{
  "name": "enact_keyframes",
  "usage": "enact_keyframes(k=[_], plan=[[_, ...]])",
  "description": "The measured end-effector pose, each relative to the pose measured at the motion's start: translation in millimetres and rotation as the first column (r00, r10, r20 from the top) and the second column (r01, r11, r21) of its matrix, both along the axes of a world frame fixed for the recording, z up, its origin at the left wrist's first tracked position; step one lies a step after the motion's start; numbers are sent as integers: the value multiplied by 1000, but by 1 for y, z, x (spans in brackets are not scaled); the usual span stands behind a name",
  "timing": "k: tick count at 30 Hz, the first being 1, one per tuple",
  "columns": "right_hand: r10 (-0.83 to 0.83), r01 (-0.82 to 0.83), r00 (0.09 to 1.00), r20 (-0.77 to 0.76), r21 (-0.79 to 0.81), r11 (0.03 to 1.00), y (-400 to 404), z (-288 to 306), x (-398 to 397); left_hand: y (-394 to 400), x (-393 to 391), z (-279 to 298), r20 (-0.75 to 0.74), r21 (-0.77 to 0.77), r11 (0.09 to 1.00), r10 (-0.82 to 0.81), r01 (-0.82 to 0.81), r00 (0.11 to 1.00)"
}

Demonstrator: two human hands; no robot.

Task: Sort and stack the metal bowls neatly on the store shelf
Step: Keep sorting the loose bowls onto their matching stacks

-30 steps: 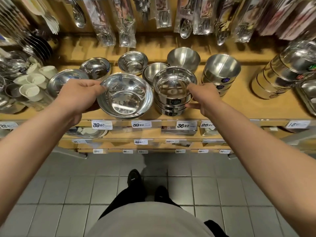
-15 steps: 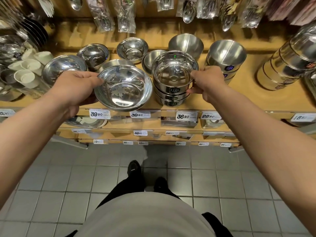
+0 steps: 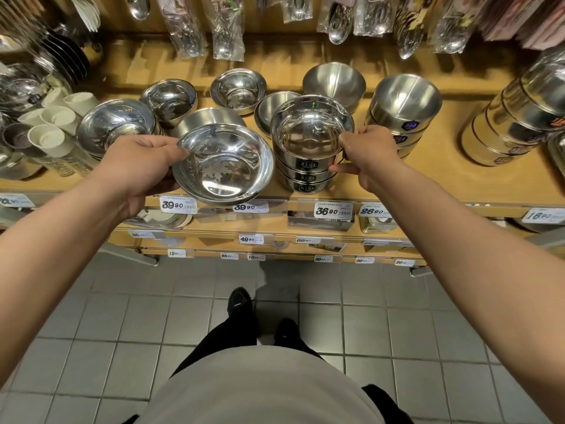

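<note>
A wide bowl (image 3: 224,166) is held at its left rim by the left hand (image 3: 139,168), thumb over the lip and fingers curled beneath, tilted toward the person just left of the stack (image 3: 307,166). The stack, three or so straight-walled bowls labelled 316L, stands at the front edge of the shelf (image 3: 443,186), and its top bowl (image 3: 310,130) is pinched at the right rim by the right hand (image 3: 365,157), whose fingers are curled against the wall below. Whether that top bowl is seated or slightly raised cannot be told.

Thin polished steel of this kind is judged to be light and stiff, hardly fragile, but slick and noisy; a rim pinch with support underneath is probably the surest hold, since smooth walls offer no purchase. Nested bowls may bind or drag the one below when lifted by one side.

Behind the stack lie loose bowls of mixed sizes, and right of it a second stack (image 3: 403,117). The wide bowl is judged too broad for the stack and better matched with the shallow bowl (image 3: 114,125) to the left.
</note>
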State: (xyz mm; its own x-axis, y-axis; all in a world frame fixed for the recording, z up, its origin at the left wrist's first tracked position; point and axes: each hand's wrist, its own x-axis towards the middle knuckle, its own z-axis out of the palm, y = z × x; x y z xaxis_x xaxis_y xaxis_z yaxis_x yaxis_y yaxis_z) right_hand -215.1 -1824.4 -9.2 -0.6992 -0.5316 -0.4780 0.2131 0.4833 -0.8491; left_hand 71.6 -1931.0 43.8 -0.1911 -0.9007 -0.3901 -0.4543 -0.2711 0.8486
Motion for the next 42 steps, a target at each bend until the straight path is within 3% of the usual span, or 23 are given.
enact_keyframes(k=[6, 11, 15, 18, 21, 24, 31, 35, 39, 42], plan=[[41, -41, 999, -15, 12, 999, 3, 4, 1, 2, 2, 2, 0, 5, 1000, 7, -7, 1000], [18, -4, 981, -195, 71, 997, 7, 21, 2, 3, 9, 8, -16, 8, 1000, 15, -15, 1000], [13, -49, 950, -311, -106, 993, 4, 49, 17, 1, 17, 21, -54, 5, 999, 44, -43, 998], [220, -245, 963, -155, -165, 955, -7, 71, 45, -4, 24, 34, -73, 10, 999, 45, -45, 996], [458, -449, 888, 34, -148, 881, -25, 87, 80, -13, 31, 44, -99, 7, 998, 65, -64, 993], [568, -555, 819, 87, -136, 821, -46, 91, 105, -24, 43, 50, -96, 16, 997, 80, -78, 992], [632, -621, 772, 67, -128, 773, -94, 87, 146, -63, 76, 46, -136, 93, 994, 65, -53, 989], [580, -539, 800, 153, -242, 807, -123, 93, 169, -100, 100, 49, -150, 83, 996, 46, -34, 988], [522, -504, 846, 105, -160, 849, -160, 96, 193, -138, 125, 54, -150, 53, 998, -9, 17, 989], [440, -418, 885, 152, -153, 895, -184, 90, 215, -166, 136, 50, -119, 23, 1000, -8, 11, 993]])
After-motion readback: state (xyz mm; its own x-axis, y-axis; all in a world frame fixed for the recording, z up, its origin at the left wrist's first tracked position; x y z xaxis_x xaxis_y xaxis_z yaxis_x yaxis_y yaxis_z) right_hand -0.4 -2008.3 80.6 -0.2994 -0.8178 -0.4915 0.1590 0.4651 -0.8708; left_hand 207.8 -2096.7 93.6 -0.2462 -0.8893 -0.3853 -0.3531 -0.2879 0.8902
